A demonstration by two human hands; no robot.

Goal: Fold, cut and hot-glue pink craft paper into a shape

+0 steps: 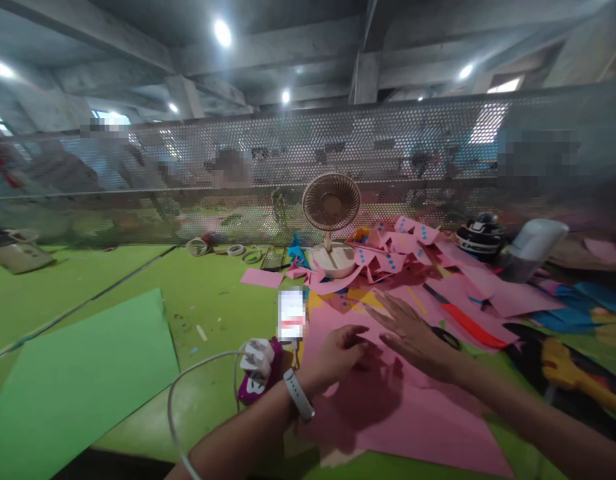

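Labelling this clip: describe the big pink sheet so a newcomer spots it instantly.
On the green table, find the desk fan. Nearer the camera, a pink sheet lies below the left hand and right hand. It's broader and flatter than the folded pink pieces heaped beside the fan.

I've got a bright green desk (93, 273) in view, its top crossed at the left by a dark seam. A large pale-green paper sheet (88, 373) lies on that side, and a broad pink paper sheet (413, 427) covers the near middle. Between them I see a purple power strip (249, 395) and, just beyond it, a phone with a lit white screen (291, 313). Small paper scraps (201, 332) dot the bare surface. Farther back I make out round tape rolls (235, 251), a round-headed beige fan (331, 203) standing upright, and, right of it, a heap of folded pink paper pieces (403, 248).
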